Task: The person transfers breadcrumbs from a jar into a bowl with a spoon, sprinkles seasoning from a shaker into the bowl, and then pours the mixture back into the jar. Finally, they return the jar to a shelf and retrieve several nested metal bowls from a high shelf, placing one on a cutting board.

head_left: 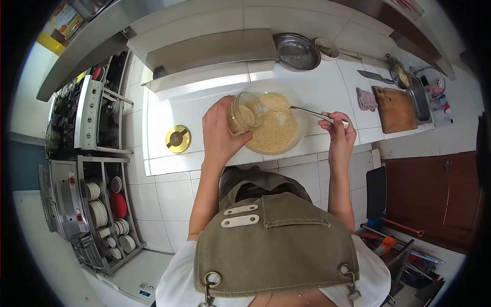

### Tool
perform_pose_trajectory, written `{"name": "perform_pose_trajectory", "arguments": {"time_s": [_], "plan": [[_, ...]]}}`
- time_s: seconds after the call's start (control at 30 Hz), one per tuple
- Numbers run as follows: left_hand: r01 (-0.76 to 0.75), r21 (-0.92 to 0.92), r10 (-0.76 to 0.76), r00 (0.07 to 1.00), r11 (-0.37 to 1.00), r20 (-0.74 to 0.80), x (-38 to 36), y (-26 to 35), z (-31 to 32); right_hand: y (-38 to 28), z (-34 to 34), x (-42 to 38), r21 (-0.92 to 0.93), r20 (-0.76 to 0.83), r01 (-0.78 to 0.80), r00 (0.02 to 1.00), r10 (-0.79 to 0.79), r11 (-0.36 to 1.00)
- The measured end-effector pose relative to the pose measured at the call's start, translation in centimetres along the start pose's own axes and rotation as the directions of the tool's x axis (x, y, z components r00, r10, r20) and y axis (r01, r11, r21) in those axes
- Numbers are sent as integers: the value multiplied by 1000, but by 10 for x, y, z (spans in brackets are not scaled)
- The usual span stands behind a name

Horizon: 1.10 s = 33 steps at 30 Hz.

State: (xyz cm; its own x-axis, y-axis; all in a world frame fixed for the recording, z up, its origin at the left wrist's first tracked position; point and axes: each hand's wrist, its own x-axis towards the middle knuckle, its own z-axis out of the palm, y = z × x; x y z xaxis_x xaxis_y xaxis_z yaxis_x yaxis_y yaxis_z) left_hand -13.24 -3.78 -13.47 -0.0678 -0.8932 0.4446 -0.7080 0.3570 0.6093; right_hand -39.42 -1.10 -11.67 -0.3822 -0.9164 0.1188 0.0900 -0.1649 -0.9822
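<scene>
My left hand [221, 128] is wrapped round a glass jar [246, 111], tilted with its mouth toward the bowl. Pale tan crumbs or powder show inside the jar. In my right hand [338, 132] is the handle of a metal spoon [313, 113]. The spoon's bowl carries a heap of the same tan stuff and hangs over the large pale bowl [303, 125], close to the jar's mouth. Tan crumbs [273, 134] fill much of that bowl. A round gold lid [178, 139] lies on the white counter, left of my left hand.
At the counter's back stand a metal pan [296, 52] and a small bowl [326, 48]. To the right are a knife [375, 77], a pink cloth [366, 99] and a wooden cutting board [395, 109]. A stove [88, 115] and a plate rack [105, 215] stand left.
</scene>
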Motion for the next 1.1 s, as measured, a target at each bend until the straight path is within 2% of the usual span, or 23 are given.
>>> {"name": "perform_pose_trajectory", "arguments": {"time_s": [0.1,0.13,0.17,0.23,0.27,0.33,0.4,0.47,0.5,0.53,0.6,0.77,0.87,0.93,0.97,1.03,1.07,1.1], "plan": [[-23,-48,21,999,999,-36,0,7,4,-14,17,-9,-3,116,22,993,-22,1000],[2,-128,-6,999,992,-32,1,9,4,-14,22,-15,-3,114,20,993,-20,1000],[27,-207,-33,999,978,-28,2,10,5,-14,26,-21,-82,218,164,965,-143,983],[53,-264,-63,998,963,-31,1,11,8,-13,27,-28,-171,389,449,849,-359,877],[78,-320,-94,995,944,-34,1,11,8,-10,26,-30,-169,391,449,848,-358,877],[88,-302,-109,993,949,-52,-3,5,7,-5,21,-32,-73,284,502,839,-464,862],[95,-287,-121,990,953,-72,-6,1,1,0,16,-26,-55,230,487,856,-464,872],[166,-347,-215,971,923,-107,-10,-3,-9,8,12,-15,-92,61,282,959,-278,955],[165,-316,-215,968,934,-130,-13,-6,-12,16,10,-7,-122,55,210,977,-205,970],[169,-313,-219,967,935,-131,-15,-11,-14,27,7,2,-121,59,208,978,-202,971],[157,-289,-216,959,944,-185,-19,-18,-18,53,1,21,-108,82,64,995,-56,992],[163,-293,-231,949,942,-215,-22,-21,-26,78,4,58,-114,118,24,993,-11,993],[183,-291,-252,942,939,-221,-23,-20,-26,88,8,88,-127,233,61,972,-30,990],[203,-268,-264,940,942,-216,-23,-22,-24,93,14,103,-111,401,-34,913,75,993],[204,-266,-267,938,942,-223,-22,-22,-24,96,19,110,-109,409,-31,910,73,994],[204,-278,-268,938,939,-219,-21,-22,-22,101,25,119,-185,541,-146,811,225,972],[204,-281,-270,937,938,-221,-19,-22,-20,100,26,121,-187,542,-144,810,224,972],[213,-294,-282,934,932,-217,-19,-23,-19,99,27,121,-216,623,-176,732,274,960]]}}
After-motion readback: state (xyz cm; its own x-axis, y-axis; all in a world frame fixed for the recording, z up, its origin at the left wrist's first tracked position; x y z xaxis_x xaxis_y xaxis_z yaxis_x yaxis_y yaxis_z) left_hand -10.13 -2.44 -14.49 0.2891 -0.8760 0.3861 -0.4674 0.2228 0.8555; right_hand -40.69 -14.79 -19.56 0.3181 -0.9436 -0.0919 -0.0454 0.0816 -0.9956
